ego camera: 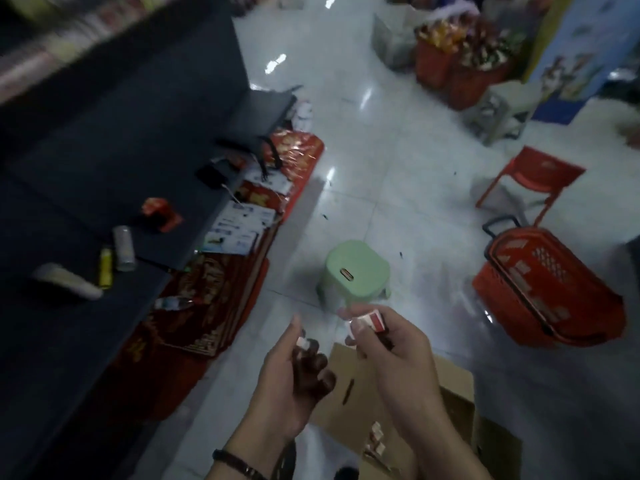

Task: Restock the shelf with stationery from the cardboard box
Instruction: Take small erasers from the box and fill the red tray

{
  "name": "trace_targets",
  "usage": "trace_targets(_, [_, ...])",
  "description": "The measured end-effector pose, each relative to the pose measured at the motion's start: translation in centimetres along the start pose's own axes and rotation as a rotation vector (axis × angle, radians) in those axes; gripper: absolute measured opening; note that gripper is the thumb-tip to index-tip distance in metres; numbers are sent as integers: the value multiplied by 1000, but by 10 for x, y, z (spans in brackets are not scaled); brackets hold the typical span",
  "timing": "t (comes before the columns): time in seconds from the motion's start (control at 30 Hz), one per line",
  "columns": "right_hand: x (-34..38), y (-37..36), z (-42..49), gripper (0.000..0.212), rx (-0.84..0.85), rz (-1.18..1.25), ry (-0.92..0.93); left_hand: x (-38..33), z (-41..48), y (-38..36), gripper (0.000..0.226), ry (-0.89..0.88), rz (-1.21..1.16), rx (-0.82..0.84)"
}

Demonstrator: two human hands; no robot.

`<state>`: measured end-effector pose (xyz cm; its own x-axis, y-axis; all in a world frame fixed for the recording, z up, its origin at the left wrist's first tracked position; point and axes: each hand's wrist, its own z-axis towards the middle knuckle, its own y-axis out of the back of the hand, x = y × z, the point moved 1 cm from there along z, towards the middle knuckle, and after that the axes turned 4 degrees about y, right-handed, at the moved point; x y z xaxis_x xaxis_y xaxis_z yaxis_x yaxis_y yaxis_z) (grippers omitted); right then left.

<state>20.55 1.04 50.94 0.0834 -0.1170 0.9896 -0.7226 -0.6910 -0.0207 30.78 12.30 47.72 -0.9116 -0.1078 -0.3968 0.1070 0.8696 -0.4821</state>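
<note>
Standing over an open cardboard box (398, 386) on a glossy tiled floor (398, 161), a person holds small stationery items above it in both hands. The right hand (391, 344), over the box's far edge, pinches a small red-and-white packet (369, 322) between thumb and fingertips. The left hand (291, 372), just left of the box, curls its fingers round a few small dark items with a white-and-red end (304, 342); blur hides what they are. More red-and-white packets (375, 441) lie inside the box. The dark shelf (104, 150) to be filled runs along the left, well apart from the box, with a yellow lighter (105, 268), a silver cylinder (124, 249) and a red wrapper (161, 211) loose on it. A green stool (353, 271) stands just beyond the box, and a red shopping basket (547, 289) lies farther right. Likely trouble: the light fingertip pinch could let the packet slip to the floor on the way to the shelf; the crowded left hand may spill; setting stock down could knock the loose things; the stool is a trip risk.
</note>
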Motion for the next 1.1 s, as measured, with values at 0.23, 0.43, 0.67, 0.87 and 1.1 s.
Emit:
trace_targets(0.23, [94, -120, -25, 25, 336, 371, -77, -73, -143, 71, 21, -331, -34, -46])
trace_targets(0.43, [143, -250, -89, 16, 532, 190, 96, -137, -250, 154, 15, -727, 107, -109])
trace_targets(0.67, [178, -409, -189, 16, 788, 142, 236, -205, -361, 289, 34, -1074, 352, -317])
trace_targets(0.87, [187, -514, -244, 30, 871, -54, 603, -258, -434, 391, 27, -1108, 385, -455])
trace_targets(1.1, [195, -618, -250, 32, 928, -130, 1011, -316, -469, 454, 26, -1075, 339, -506])
